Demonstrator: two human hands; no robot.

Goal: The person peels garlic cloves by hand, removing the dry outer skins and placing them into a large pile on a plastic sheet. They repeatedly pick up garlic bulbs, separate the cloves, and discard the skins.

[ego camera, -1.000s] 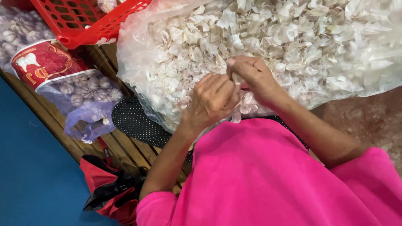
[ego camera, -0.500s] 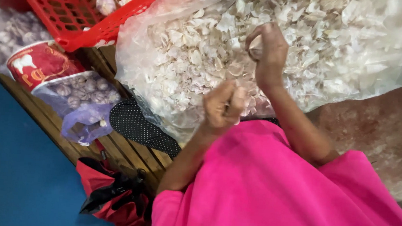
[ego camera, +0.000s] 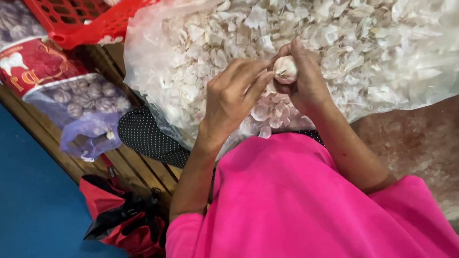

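- Nearest, a bright pink cloth garment (ego camera: 309,215) fills the lower right; beside it, lower left, lies a crumpled red-and-black plastic bag (ego camera: 118,213).
- The left hand (ego camera: 231,99) and right hand (ego camera: 305,83) meet over a whole white garlic bulb (ego camera: 286,69); the right hand grips it, and the left hand's curled fingers pinch at its side.
- Beneath them, a large clear plastic bag (ego camera: 153,59) holds a heap of papery white garlic skins (ego camera: 354,41).
- To the left, a purple mesh sack (ego camera: 88,108) with a red label holds whole garlic bulbs, lying on wooden slats (ego camera: 140,168).
- Farthest, upper left, a red plastic basket (ego camera: 81,21) holds a few garlic bulbs.
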